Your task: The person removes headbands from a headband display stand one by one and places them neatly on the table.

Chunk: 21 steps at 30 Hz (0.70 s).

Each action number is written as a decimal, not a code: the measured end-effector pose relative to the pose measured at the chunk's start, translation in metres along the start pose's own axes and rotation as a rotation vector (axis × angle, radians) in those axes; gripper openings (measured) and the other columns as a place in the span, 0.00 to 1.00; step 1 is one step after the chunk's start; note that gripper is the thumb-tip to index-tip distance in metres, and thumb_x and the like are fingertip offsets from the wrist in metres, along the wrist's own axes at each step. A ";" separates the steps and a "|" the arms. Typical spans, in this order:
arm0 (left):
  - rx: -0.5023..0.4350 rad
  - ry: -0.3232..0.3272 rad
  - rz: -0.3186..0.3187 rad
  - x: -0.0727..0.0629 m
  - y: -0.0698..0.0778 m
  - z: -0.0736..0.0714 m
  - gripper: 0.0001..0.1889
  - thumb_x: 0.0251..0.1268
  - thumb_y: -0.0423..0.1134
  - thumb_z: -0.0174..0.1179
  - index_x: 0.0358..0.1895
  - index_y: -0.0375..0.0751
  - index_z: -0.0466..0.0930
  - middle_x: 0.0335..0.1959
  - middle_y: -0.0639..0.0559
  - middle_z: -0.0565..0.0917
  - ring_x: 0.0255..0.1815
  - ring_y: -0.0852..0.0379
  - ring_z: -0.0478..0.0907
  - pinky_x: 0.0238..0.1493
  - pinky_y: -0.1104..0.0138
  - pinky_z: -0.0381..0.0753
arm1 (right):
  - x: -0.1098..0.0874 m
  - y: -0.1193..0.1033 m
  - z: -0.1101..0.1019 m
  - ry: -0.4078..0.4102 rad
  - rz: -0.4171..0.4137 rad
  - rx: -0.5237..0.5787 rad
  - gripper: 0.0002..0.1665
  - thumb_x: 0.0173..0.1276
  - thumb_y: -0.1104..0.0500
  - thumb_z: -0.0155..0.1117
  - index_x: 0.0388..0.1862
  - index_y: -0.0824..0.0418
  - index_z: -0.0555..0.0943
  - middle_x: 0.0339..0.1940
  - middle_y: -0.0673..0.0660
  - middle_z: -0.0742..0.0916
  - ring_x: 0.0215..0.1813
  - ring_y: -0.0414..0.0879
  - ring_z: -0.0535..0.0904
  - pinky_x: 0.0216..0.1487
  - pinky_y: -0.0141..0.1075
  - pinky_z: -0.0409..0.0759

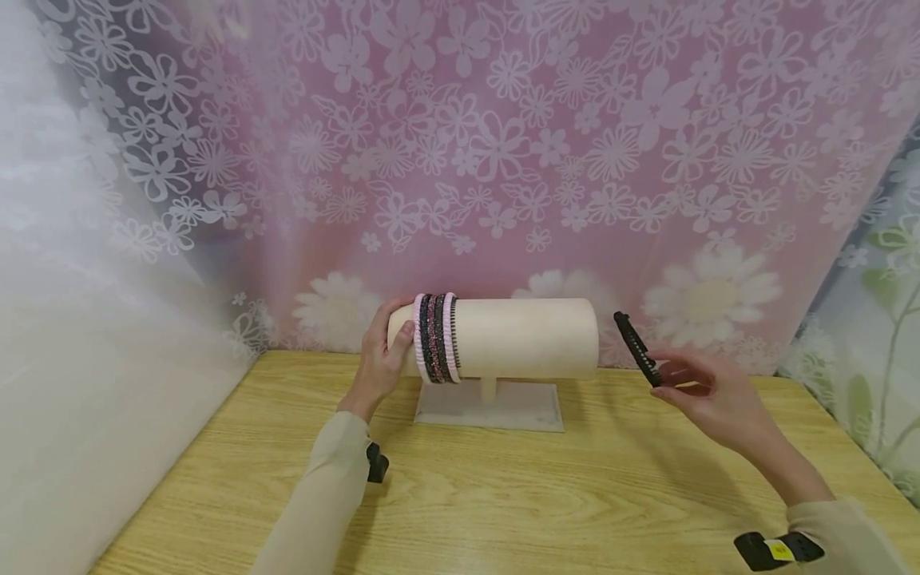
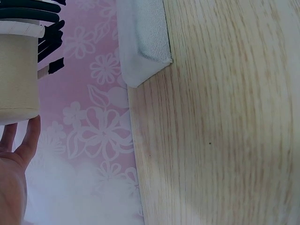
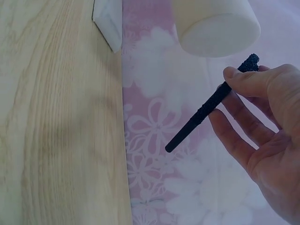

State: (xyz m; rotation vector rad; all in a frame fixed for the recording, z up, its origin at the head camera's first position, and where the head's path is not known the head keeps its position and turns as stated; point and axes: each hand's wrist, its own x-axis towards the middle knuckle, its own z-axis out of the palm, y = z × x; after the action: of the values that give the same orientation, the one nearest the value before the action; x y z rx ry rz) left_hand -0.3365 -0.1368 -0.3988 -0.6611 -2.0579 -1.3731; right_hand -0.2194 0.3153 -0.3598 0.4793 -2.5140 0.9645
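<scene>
A cream cylindrical display roll (image 1: 525, 339) lies sideways on a short post above its flat base (image 1: 489, 409). Several headbands (image 1: 435, 339), light pink at the sides with black and dark glittery ones between, sit around its left part; comb teeth line the rightmost pink one. My left hand (image 1: 377, 355) grips the roll's left end, thumb in front beside the pink band. In the left wrist view, its fingertips (image 2: 33, 125) touch the roll's end. Apart from the roll's right end, my right hand (image 1: 719, 403) pinches a black toothed headband (image 3: 213, 103) between thumb and fingers.
The stand is on a wood-grain table (image 1: 460, 495), close to its back edge. Behind it hangs a pink floral curtain (image 1: 460, 160), with pale sheets (image 1: 93, 343) at the left and a floral one at the right. Each wrist carries a black camera (image 1: 772, 551).
</scene>
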 end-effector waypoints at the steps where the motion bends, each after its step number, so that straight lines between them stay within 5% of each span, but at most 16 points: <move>1: 0.000 0.000 0.000 0.000 0.000 0.000 0.22 0.76 0.47 0.51 0.70 0.55 0.71 0.61 0.45 0.80 0.48 0.49 0.78 0.46 0.55 0.80 | -0.001 0.001 -0.001 0.002 0.001 -0.003 0.29 0.63 0.69 0.73 0.64 0.63 0.80 0.41 0.60 0.88 0.41 0.21 0.79 0.40 0.19 0.80; 21: 0.010 0.004 -0.010 0.000 0.001 0.000 0.22 0.76 0.47 0.51 0.70 0.56 0.71 0.63 0.47 0.79 0.50 0.50 0.78 0.49 0.54 0.80 | -0.025 0.032 -0.011 0.012 0.034 -0.147 0.29 0.58 0.69 0.77 0.61 0.60 0.85 0.38 0.61 0.90 0.35 0.20 0.80 0.32 0.21 0.79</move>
State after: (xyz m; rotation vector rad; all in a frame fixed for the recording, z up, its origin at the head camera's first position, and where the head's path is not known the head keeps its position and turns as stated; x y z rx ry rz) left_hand -0.3354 -0.1366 -0.3978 -0.6437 -2.0663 -1.3677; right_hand -0.2097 0.3497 -0.3816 0.3854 -2.5665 0.7842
